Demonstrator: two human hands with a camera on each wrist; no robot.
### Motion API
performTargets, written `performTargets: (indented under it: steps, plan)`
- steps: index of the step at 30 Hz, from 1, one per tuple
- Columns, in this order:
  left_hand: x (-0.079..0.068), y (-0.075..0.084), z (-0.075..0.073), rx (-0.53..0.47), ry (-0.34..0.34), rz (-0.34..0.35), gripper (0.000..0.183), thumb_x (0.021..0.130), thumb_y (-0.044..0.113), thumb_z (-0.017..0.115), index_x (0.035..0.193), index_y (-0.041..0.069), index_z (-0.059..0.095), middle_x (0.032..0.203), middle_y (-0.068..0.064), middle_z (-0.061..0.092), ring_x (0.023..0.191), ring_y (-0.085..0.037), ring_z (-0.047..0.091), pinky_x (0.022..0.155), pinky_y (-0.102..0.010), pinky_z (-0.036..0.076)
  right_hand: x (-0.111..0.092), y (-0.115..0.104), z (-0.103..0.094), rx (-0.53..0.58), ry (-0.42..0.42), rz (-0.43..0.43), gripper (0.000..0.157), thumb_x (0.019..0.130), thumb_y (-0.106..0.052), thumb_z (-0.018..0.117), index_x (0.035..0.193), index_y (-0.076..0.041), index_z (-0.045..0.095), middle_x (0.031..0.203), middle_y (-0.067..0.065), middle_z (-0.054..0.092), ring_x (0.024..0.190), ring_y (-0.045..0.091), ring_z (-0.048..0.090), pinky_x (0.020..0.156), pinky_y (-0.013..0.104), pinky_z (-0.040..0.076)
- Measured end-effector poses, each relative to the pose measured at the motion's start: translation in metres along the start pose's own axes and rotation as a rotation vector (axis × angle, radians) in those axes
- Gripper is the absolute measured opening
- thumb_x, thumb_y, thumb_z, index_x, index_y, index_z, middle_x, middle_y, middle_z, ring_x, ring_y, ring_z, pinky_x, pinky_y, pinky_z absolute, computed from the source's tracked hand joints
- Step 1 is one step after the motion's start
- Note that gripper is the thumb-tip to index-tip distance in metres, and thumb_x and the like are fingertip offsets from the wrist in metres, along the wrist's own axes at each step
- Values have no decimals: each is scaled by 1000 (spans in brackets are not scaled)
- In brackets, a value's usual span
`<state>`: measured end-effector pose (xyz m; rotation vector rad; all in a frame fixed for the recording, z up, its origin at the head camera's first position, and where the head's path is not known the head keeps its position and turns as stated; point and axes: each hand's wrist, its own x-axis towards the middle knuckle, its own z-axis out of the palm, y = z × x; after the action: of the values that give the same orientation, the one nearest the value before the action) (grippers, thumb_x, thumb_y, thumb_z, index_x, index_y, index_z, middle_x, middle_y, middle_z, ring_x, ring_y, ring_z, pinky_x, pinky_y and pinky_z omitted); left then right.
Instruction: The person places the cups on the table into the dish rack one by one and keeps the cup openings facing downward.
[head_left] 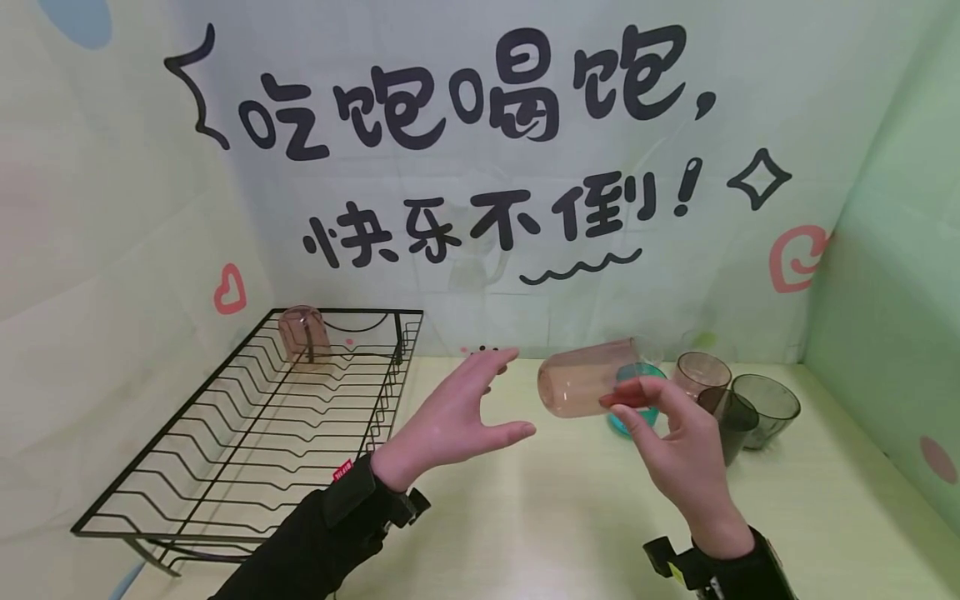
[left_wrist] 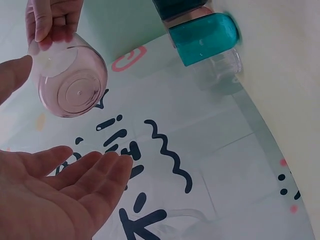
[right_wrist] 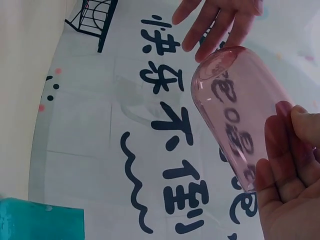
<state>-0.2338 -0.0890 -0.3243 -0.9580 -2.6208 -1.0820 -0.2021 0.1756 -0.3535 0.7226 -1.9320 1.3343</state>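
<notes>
Beyond both my hands rises the printed backdrop (head_left: 480, 321), its edges cut off. The bench (head_left: 525, 517) runs beneath my hands, its near edge out of sight. Left of my left hand (head_left: 450, 412) stands the black wire rack (head_left: 173, 421), its near right corner hidden by my sleeve (head_left: 300, 542). That hand is spread, thumb well apart from the fingers, touching nothing. My right hand (head_left: 678, 450) pinches the pink tumbler (head_left: 570, 385) near its mouth; some fingers show through the tinted wall, and I cannot tell whether they sit inside. The tumbler is tilted on its side between my hands, base toward the left one, its rim blurring into the teal cup (left_wrist: 205, 39) behind. Just past my right hand, two grey glasses (head_left: 772, 408) overlap each other, and another pink glass (head_left: 699, 372) is half hidden.
</notes>
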Motion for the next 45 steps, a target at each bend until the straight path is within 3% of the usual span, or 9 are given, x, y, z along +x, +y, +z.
performTargets:
  steps: [11, 21, 28, 45]
  plan:
    - [1, -2, 3, -49, 8, 23, 82, 81, 29, 82, 148, 5, 41, 142, -7, 49, 126, -26, 50, 96, -38, 50, -5, -3, 17, 81, -2, 53, 30, 80, 20, 69, 105, 3, 66, 93, 8, 73, 91, 9, 67, 81, 17, 51]
    - [1, -7, 8, -104, 14, 39, 80, 81, 25, 84, 147, 8, 42, 136, -3, 53, 118, -17, 51, 92, -37, 52, -8, -6, 25, 175, -17, 153, 20, 86, 16, 66, 103, 6, 62, 95, 6, 70, 93, 10, 68, 86, 20, 51]
    - [1, -8, 9, -154, 11, 26, 81, 80, 22, 84, 147, 7, 42, 129, -4, 56, 113, -17, 52, 92, -40, 52, -11, -6, 31, 241, -9, 211, 18, 87, 16, 65, 102, 7, 60, 96, 5, 71, 90, 12, 69, 84, 21, 52]
    - [1, -10, 12, -296, -1, 5, 79, 81, 18, 83, 147, 8, 42, 134, -7, 56, 114, -20, 57, 93, -29, 52, -13, -5, 38, 284, -32, 336, 15, 92, 9, 63, 105, 9, 55, 96, 1, 72, 91, 12, 69, 84, 22, 53]
